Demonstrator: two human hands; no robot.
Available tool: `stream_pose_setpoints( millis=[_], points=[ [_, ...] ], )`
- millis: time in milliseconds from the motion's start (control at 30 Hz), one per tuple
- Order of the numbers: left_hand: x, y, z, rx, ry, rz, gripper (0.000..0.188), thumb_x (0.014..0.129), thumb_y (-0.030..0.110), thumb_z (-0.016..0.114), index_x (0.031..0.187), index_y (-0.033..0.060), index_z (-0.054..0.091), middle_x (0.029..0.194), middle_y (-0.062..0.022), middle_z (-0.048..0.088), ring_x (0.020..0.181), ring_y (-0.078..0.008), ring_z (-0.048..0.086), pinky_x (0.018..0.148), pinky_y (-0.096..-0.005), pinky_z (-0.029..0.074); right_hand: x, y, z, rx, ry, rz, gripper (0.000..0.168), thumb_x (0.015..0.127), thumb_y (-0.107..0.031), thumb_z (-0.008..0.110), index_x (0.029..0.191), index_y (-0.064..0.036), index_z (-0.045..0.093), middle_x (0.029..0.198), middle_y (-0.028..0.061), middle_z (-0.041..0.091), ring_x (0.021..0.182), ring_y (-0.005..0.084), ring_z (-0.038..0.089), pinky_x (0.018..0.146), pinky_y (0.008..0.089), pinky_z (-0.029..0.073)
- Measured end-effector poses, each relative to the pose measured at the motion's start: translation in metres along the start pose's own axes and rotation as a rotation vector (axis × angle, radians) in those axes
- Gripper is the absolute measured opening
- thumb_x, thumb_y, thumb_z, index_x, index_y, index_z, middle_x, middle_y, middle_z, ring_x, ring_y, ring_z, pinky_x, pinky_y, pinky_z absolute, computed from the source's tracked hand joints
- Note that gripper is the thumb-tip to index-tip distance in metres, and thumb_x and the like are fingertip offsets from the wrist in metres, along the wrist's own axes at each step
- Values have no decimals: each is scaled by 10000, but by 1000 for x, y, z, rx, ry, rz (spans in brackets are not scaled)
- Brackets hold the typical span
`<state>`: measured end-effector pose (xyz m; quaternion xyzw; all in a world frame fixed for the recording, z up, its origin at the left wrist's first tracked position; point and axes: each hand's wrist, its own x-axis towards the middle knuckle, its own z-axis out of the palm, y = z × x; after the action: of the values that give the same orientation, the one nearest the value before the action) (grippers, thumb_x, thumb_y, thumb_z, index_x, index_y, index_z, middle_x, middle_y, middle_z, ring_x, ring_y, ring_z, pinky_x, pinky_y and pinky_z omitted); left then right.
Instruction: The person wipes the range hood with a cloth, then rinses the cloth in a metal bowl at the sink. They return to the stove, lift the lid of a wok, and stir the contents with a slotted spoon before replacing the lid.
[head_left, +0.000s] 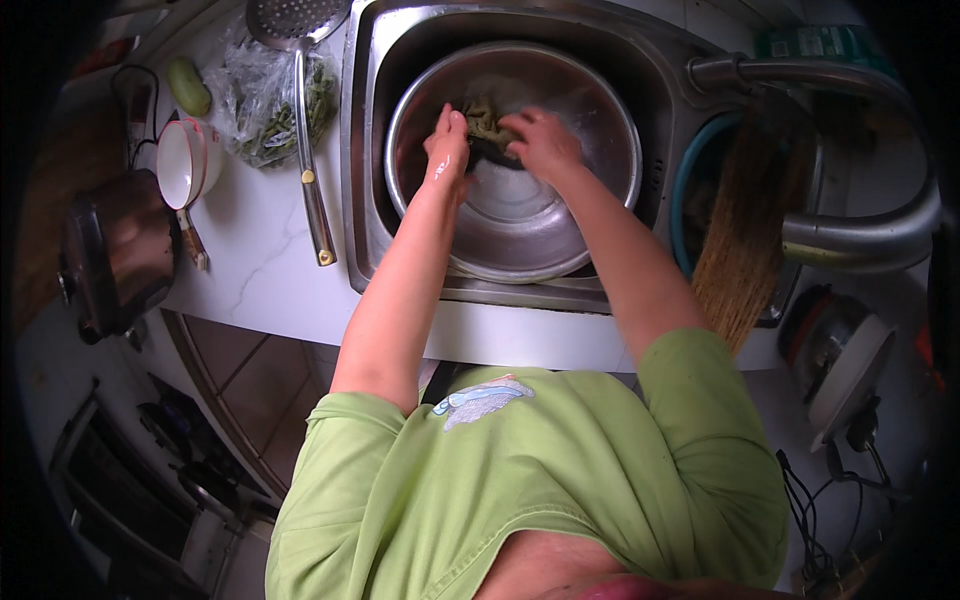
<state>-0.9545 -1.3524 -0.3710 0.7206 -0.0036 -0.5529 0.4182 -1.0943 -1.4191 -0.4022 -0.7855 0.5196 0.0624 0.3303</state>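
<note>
A round stainless steel basin (517, 255) sits in the metal sink (358, 187) before me, and its bottom looks wet. Inside it is a crumpled olive-green clump (486, 124); whether it is cloth or leafy vegetable I cannot tell. My left hand (448, 146) is at the clump's left side, fingers stretched out, with a wet shine at the wrist. On the other side, my right hand (547, 144) has its fingers spread and slightly blurred, the tips at the clump's right edge. Neither hand is closed around it. A dark patch below the clump is unclear.
A curved metal faucet (855, 244) and a straw whisk (739, 247) over a teal basin (681, 187) stand to the right. Leftward lie a skimmer (307, 150), bagged green vegetables (274, 112), a green gourd (189, 86), an enamel pan (180, 165) and a dark lidded pot (124, 247).
</note>
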Motion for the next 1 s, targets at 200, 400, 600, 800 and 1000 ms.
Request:
stream_pose_setpoints(
  millis=[200,400,600,800,1000],
  points=[
    [31,-14,-2,-577,-372,-272,691,828,637,486,1216,65,477,1197,-161,532,1111,-356,511,884,-586,408,-12,-44,19,522,220,-159,243,681,-172,649,903,-80,618,900,138,602,887,322,579,800,383,463],
    [2,-2,-4,-478,-381,-59,472,840,522,583,815,51,562,698,-72,559,605,-176,548,554,-290,442,-81,-97,-14,546,530,-598,178,716,-174,706,709,-75,559,715,99,567,669,297,575,596,376,464],
    [14,-30,0,-508,-374,29,407,918,477,478,745,117,556,696,-32,579,634,-163,527,596,-295,445,-53,-80,-11,269,728,-727,221,750,-178,680,635,-94,511,644,89,540,586,280,566,513,365,466],
    [-17,-9,13,-601,-274,-33,498,883,519,508,990,36,568,907,-102,620,773,-244,595,771,-351,486,17,-36,-20,219,317,-20,188,840,-306,575,816,-132,642,803,139,619,737,350,608,654,450,496],
    [-32,22,8,-231,135,-108,491,912,440,478,1272,107,468,1309,-178,423,1221,-286,399,914,-404,413,17,-9,-1,-175,307,15,247,778,-283,662,955,-110,656,998,136,634,933,313,596,815,386,474]
  ],
)
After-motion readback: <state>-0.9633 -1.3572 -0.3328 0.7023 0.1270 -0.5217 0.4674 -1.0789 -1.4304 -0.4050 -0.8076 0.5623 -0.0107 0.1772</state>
